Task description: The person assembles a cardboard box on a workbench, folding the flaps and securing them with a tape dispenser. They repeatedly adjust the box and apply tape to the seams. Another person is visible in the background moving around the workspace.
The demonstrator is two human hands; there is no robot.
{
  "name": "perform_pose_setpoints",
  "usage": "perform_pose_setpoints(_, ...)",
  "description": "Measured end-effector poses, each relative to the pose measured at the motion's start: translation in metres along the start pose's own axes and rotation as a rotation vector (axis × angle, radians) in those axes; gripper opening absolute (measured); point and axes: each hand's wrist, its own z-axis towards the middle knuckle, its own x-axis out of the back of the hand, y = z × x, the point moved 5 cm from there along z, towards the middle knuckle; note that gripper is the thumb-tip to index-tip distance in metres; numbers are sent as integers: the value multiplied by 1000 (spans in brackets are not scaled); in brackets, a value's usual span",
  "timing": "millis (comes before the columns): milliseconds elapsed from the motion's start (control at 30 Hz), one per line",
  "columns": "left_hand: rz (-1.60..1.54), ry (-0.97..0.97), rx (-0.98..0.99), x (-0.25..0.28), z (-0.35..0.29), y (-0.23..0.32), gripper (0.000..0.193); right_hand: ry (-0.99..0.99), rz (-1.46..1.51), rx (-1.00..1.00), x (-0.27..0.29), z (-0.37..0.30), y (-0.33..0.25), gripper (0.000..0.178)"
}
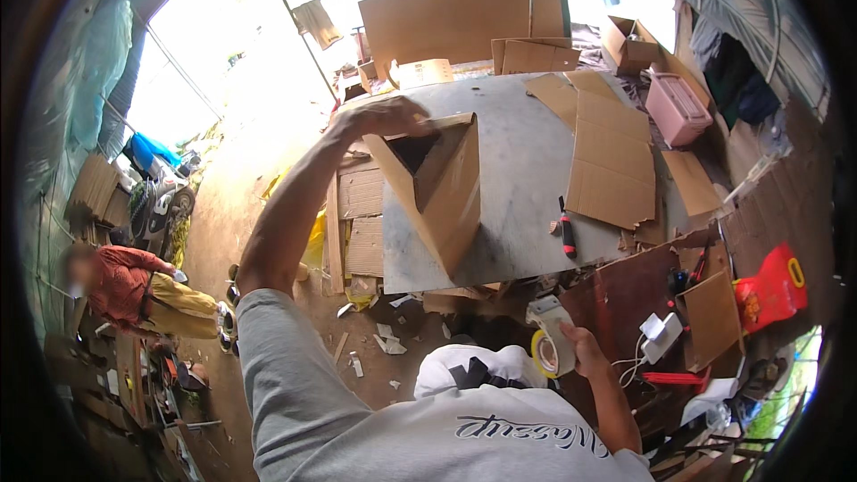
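Note:
A brown cardboard box (453, 196) stands on the grey tabletop near its left front corner, its dark inside showing from above. My left hand (390, 116) reaches over its far top edge, fingers bent against the cardboard; the fingertips are partly hard to make out. Low and to the right, beyond the table's front edge, my right hand (586, 350) is closed around a tape dispenser (552, 339) with a yellow-rimmed roll of tape. The dispenser is apart from the box.
Flattened cardboard (611, 156) and a red-and-black handled tool (567, 228) lie on the table (518, 152). A pink plastic container (677, 110) stands at the far right. A red bag (769, 290) and white power strip (661, 337) lie right. Another person (143, 290) is at the left.

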Motion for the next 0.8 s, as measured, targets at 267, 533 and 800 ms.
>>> perform_pose_setpoints(267,4,-10,121,-11,-28,-36,44,-15,-152,61,0,3,-8,49)
perform_pose_setpoints(533,-77,43,455,-29,-44,-46,49,-73,-107,140,-34,12,-30,48)
perform_pose_setpoints(800,-478,255,592,-31,-63,4,79,-57,-130,182,-27,22,-44,44)
